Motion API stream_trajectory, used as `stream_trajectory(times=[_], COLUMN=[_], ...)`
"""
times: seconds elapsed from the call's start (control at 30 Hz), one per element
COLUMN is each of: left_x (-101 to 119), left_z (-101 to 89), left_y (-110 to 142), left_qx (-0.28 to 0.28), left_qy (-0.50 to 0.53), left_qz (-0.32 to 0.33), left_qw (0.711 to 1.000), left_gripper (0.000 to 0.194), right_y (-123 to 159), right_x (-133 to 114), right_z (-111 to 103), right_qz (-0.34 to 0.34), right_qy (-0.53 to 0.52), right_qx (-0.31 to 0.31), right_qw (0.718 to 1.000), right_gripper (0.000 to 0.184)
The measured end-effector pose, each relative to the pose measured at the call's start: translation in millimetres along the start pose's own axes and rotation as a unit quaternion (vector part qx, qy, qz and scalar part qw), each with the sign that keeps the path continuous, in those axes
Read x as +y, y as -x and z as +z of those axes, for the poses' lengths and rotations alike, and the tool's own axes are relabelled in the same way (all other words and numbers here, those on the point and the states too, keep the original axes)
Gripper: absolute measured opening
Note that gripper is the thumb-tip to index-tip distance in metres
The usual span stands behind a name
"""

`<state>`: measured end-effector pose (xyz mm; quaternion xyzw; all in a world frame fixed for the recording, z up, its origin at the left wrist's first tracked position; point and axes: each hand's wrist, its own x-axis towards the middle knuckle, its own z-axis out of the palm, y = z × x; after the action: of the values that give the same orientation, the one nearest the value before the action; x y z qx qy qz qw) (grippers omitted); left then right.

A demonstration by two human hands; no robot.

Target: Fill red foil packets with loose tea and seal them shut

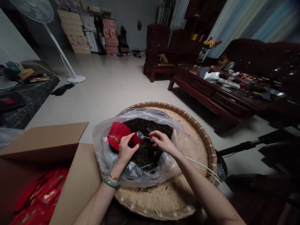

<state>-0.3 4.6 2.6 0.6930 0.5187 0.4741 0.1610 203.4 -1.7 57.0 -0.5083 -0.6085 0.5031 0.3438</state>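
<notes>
Both forearms reached in from the bottom of the view, bare and angled toward each other. The left forearm [99,198] slanted up and to the right, its wrist [116,170] fairly straight. The left hand [126,148] was closed in a grip, fingers [126,139] bent along the upper side and thumb [136,147] below. The right forearm [202,186] ran up and to the left. The right hand [162,141] faced the left one, near but apart, its fingers [154,133] curled in a pinch.
</notes>
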Motion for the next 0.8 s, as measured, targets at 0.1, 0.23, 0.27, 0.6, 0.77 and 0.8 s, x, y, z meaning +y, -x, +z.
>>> stream_trajectory(times=[0.1, 0.23, 0.27, 0.6, 0.77, 0.8], left_x=[-2, -2, -2, -2, 0, 0], left_z=[0.3, 0.8, 0.8, 3.3, 1.2, 0.7], left_y=[-1, 0, 0, 2, 1, 1], left_qx=[0.016, 0.028, 0.029, 0.035, 0.024, 0.022], left_qy=[0.019, 0.059, 0.061, 0.103, 0.080, 0.077], left_qz=[-0.021, -0.040, -0.042, -0.085, -0.055, -0.047], left_qw=[0.999, 0.997, 0.997, 0.990, 0.995, 0.996], left_gripper=[0.043, 0.042, 0.041, 0.057, 0.060, 0.058], right_y=[12, 19, 17, -1, -5, -5], right_x=[16, 22, 21, 29, 31, 30], right_z=[12, 35, 39, 35, 30, 30], right_qz=[-0.055, -0.070, -0.070, -0.070, 0.021, 0.068], right_qy=[0.272, 0.436, 0.454, 0.364, 0.085, -0.004], right_qx=[-0.116, -0.157, -0.154, -0.102, -0.031, -0.022], right_qw=[0.954, 0.884, 0.875, 0.923, 0.996, 0.997], right_gripper=[0.063, 0.075, 0.068, 0.034, 0.038, 0.039])
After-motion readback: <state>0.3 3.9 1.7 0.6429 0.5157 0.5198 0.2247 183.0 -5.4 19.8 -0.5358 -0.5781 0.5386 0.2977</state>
